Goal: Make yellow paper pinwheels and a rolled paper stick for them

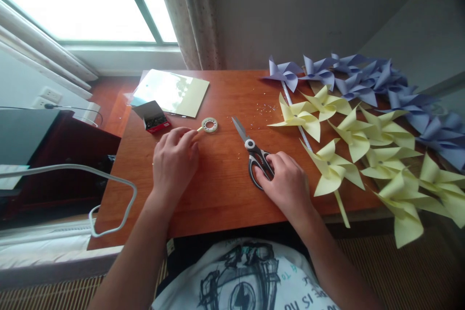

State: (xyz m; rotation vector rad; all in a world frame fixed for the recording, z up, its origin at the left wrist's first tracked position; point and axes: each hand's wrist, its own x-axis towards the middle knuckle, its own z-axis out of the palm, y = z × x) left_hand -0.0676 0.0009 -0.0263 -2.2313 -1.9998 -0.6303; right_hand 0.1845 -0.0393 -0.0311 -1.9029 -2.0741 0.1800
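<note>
Left grip [175, 159]: fingertips pinch a tape roll [209, 125] tab.
Right grip [286, 184]: rests on scissors [254, 155] handles, blades closed, lying on desk [225, 193].
Pinwheels [363, 140]: right of right grip.

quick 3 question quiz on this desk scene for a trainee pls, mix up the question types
1. True or false: the right hand rests on the handles of the scissors.
2. The left hand has its fingers nearest to: A) the tape roll B) the pin box C) a yellow pinwheel
3. Which pinwheels lie farther from the person, the yellow or the blue pinwheels?

Key: 1 true; 2 A; 3 the blue ones.
</note>
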